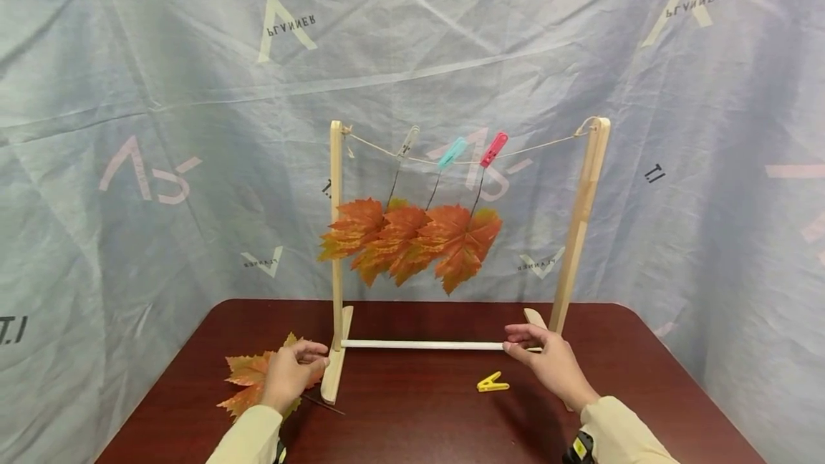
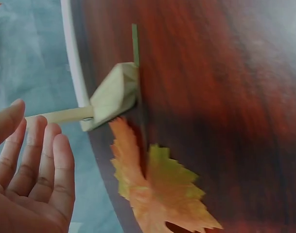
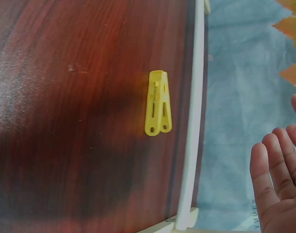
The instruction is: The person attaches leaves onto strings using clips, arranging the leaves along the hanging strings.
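Note:
My left hand (image 1: 291,372) hovers over an orange maple leaf (image 1: 248,382) on the table, beside the rack's left foot (image 1: 333,377); its fingers are loosely bent around nothing. My right hand (image 1: 548,360) is held near the rack's right post, fingers relaxed, with a yellow clothespin (image 1: 493,382) lying on the table to its left. In the right wrist view that clothespin (image 3: 158,103) lies apart from the hand. On the rack's string, a whitish clothespin (image 1: 408,142), a turquoise clothespin (image 1: 452,153) and a pink clothespin (image 1: 494,150) hold orange leaves (image 1: 460,238) by their stems.
The wooden rack has a left post (image 1: 337,235), a right post (image 1: 580,228) and a white crossbar (image 1: 422,344) low between them. It stands toward the back of the dark red table (image 1: 412,414). A grey printed cloth (image 1: 193,56) hangs behind.

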Tool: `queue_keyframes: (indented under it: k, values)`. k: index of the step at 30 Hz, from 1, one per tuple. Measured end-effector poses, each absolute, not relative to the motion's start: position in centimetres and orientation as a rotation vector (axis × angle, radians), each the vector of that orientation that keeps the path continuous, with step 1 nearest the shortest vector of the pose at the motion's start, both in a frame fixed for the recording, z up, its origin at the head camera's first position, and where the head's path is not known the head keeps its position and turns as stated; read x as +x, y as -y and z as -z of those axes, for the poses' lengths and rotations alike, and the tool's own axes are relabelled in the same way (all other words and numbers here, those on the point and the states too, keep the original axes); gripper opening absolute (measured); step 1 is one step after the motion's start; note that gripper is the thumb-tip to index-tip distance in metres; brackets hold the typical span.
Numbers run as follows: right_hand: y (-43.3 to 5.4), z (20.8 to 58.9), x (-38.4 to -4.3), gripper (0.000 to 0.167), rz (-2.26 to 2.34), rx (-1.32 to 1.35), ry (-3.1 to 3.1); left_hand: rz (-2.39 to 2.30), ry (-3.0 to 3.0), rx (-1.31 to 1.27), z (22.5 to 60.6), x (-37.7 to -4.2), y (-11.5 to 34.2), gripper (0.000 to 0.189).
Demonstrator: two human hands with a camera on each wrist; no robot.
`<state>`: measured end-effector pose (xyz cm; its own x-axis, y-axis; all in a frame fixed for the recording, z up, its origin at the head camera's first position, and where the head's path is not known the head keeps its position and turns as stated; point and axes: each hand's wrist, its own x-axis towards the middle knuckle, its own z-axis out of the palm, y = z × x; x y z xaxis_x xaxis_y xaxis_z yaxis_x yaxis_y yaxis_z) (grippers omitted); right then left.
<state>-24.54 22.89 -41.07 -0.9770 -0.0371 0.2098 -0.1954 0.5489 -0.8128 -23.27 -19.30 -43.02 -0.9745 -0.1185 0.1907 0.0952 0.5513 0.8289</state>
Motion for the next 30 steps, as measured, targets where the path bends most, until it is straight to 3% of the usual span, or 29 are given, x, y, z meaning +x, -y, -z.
queue_keyframes:
  k: [30]
  values:
    - [-22.7, 46.8, -25.5, 0.030, -1.301, 0.149, 2.788, 1.011, 2.839, -0.118, 47.2, -22.5, 20.0, 0.024]
